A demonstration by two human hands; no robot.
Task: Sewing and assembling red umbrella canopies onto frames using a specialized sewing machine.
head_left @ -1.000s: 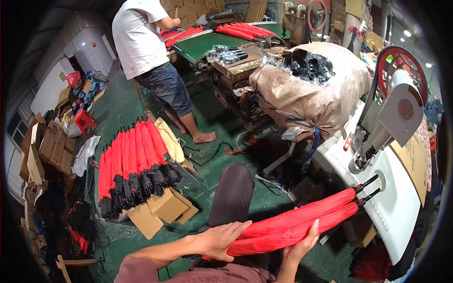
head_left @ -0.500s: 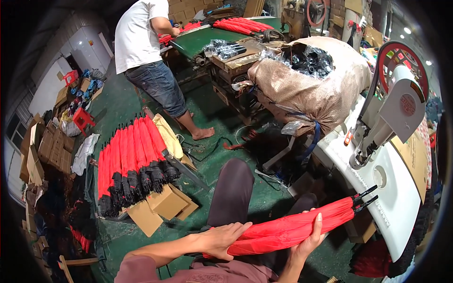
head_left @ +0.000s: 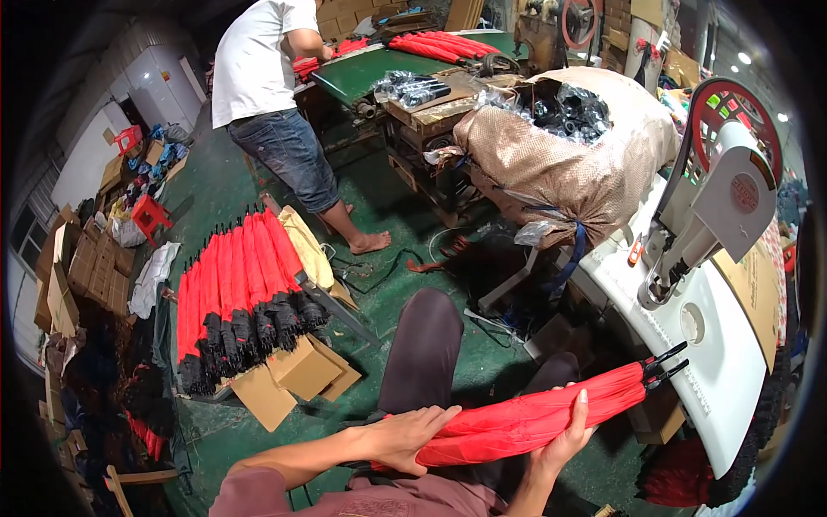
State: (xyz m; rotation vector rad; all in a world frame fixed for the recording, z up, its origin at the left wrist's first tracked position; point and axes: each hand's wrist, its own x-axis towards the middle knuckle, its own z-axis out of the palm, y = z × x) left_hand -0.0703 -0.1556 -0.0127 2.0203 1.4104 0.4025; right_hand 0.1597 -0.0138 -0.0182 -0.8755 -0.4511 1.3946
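A folded red umbrella [head_left: 538, 420] lies across my lap, its black rib tips pointing up and right toward the white machine table [head_left: 732, 379]. My left hand [head_left: 409, 437] lies palm down on the umbrella's lower end, fingers wrapped over the cloth. My right hand [head_left: 567, 435] cups the umbrella from below near its middle, fingers up along the fabric. My dark trouser legs [head_left: 426, 349] stretch out beyond the hands.
A row of several folded red umbrellas [head_left: 237, 293] lies on cardboard boxes [head_left: 297, 375] to my left. A sewing machine [head_left: 719, 194] stands on the white table at right. A big brown sack [head_left: 560, 164] of black parts sits beyond. A person [head_left: 276, 112] works at a green table [head_left: 379, 65].
The umbrella has shifted slightly lower and nearer across my lap. My right hand has slid up along it, and my left hand stays clasped on the lower end.
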